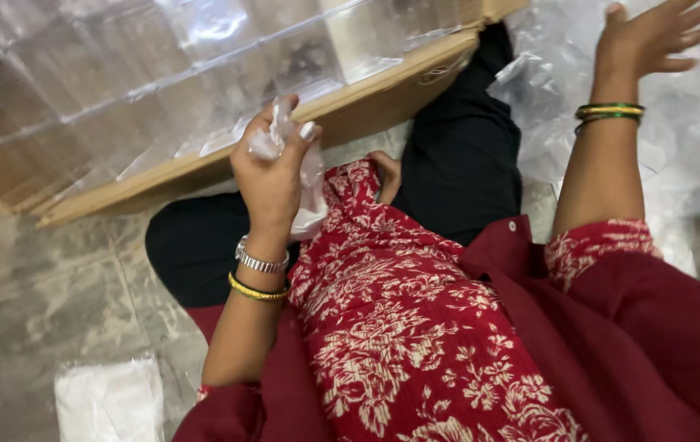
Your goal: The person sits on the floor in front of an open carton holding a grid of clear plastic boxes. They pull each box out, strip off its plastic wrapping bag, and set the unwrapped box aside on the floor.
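Left hand: closed around a crumpled clear plastic wrapper, the left hand raised near picture centre, fingers curled shut on the film.
Right hand: open, fingers spread, gripping nothing; the right hand is lifted at 2 o'clock over a heap of clear plastic film.
Wrapper position: bunched at the left fingertips and trailing down the palm side toward 5 o'clock, its long axis roughly top to bottom, hanging just above the red floral tunic.
Nearest hand: the left already has the wrapper; the right is well apart from it, off toward 3 o'clock.
Cardboard carton: a cardboard carton lies at 11 o'clock from the left hand, packed with clear plastic containers in rows; its edge runs just behind the wrapper.
Floor: grey tiled floor at 9 o'clock, with a white plastic bag lying at 7 o'clock.
Posture: seated on the floor, black trousers between carton and film heap.
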